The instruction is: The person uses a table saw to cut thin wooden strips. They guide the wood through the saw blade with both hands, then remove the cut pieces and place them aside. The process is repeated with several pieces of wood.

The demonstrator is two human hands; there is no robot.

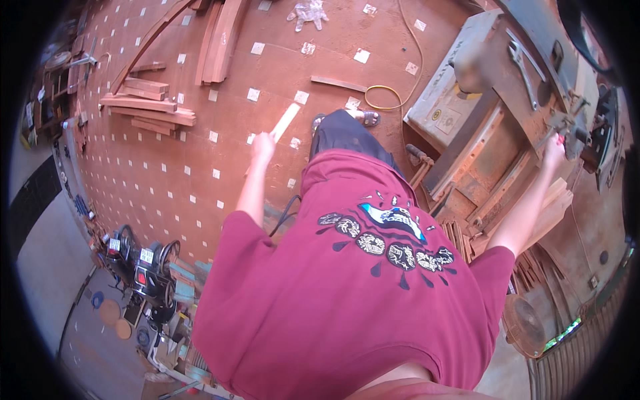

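My left hand (263, 147) is stretched out over the tiled floor, closed around a narrow pale wooden strip (287, 121). The strip's light end points up and right, toward my feet. On the far right, my right hand (554, 151) reaches to the edge of a woodworking machine (490, 50). Its fingers are at a small red part (560, 139), which looks like a knob or handle end, beside a metal fitting on the machine. The fingers look closed there, but the exact grip is too small to make out.
Stacked reddish planks (150, 107) lie on the floor at left, longer boards (220, 40) beyond. A wrench (523, 70) rests on the machine top. A yellow cable loop (385, 97), a white glove (309, 13), a motorbike (150, 270) and a round fan (525, 327) are around me.
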